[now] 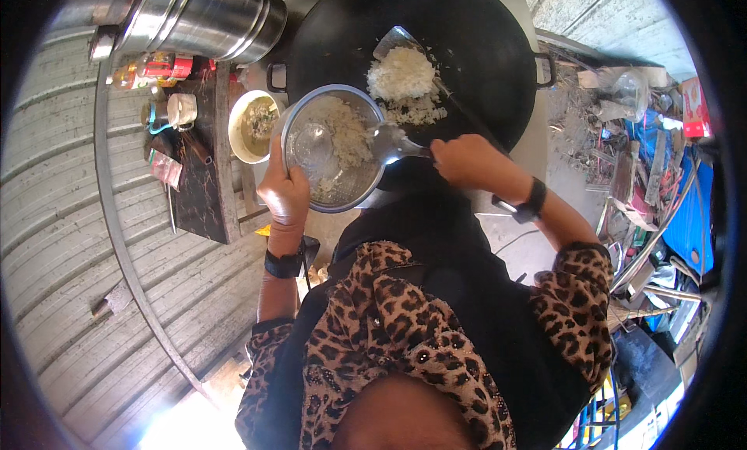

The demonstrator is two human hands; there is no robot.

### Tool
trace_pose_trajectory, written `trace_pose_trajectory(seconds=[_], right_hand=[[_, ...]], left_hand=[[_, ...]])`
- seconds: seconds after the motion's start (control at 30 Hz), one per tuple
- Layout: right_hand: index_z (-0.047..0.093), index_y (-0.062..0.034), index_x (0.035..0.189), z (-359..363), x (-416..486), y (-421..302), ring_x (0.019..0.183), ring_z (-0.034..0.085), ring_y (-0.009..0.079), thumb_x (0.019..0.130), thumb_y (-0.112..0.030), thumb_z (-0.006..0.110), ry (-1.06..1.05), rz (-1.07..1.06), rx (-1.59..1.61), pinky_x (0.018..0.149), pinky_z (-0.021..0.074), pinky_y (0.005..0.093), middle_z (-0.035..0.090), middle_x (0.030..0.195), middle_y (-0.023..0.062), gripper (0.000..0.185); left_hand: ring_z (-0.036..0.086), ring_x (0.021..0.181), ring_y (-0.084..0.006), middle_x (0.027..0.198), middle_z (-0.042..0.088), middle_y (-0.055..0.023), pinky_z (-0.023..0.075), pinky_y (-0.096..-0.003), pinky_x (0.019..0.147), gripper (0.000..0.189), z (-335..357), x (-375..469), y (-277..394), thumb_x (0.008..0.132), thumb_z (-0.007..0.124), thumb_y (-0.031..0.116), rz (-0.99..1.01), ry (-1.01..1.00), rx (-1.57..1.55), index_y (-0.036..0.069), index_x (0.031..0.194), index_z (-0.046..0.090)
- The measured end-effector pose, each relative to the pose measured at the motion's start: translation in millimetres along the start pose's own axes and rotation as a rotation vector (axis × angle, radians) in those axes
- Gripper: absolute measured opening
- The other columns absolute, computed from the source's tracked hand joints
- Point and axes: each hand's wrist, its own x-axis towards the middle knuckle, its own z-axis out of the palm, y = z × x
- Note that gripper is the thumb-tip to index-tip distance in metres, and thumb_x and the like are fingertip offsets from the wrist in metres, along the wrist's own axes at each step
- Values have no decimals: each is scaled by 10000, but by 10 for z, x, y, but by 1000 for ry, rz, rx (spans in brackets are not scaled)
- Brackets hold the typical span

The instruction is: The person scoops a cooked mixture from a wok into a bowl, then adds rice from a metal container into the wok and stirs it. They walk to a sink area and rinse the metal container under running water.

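My left hand [284, 190] grips the rim of a perforated metal colander [306, 176], tilted beside the near left edge of a large black wok [484, 47]. Cooked rice [344, 126] clings to the colander's inside. With my right hand [467, 161] I hold a metal ladle [390, 145] by its handle, its bowl over the colander's right rim. A heap of white rice [402, 73] sits in the wok, partly on the blade of a spatula [398, 38]. The spatula's handle runs towards the near right, passing behind my right hand.
Left of the colander stands a cream bowl [238, 129] with food in liquid. A dark shelf [198, 199] holds bottles [157, 71], a jar [182, 110] and a packet [166, 167]. A large steel cylinder [204, 21] lies at upper left. Clutter and blue plastic [691, 216] fill the right side.
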Motion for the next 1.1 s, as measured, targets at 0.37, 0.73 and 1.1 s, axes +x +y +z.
trace_pose_trajectory(seconds=[0.37, 0.73, 1.1], right_hand=[[494, -24, 810, -217, -142, -22, 572, 588, 309, 785, -195, 545, 115, 100, 20, 519, 464, 376, 581, 610, 150, 180], [526, -17, 754, -286, 229, -433, 572, 608, 275, 738, -120, 534, -116, -6, -213, 502, 477, 363, 593, 617, 128, 104], [534, -14, 827, -201, 261, -675, 676, 597, 328, 779, -216, 543, -147, -38, 113, 594, 476, 409, 596, 696, 168, 208]], left_hand=[[610, 847, -191, 978, 614, -160, 475, -284, 725, 466, -78, -62, -102, 656, 422, -39, -184, 52, -115, -25, 1109, 528], [600, 540, -247, 749, 605, -196, 475, -292, 509, 490, -58, -173, -113, 645, 458, -12, -66, 61, -13, -5, 1132, 518], [602, 540, -214, 756, 612, -179, 477, -288, 516, 503, -83, -262, -243, 650, 457, -26, -43, 141, -99, 8, 1150, 505]])
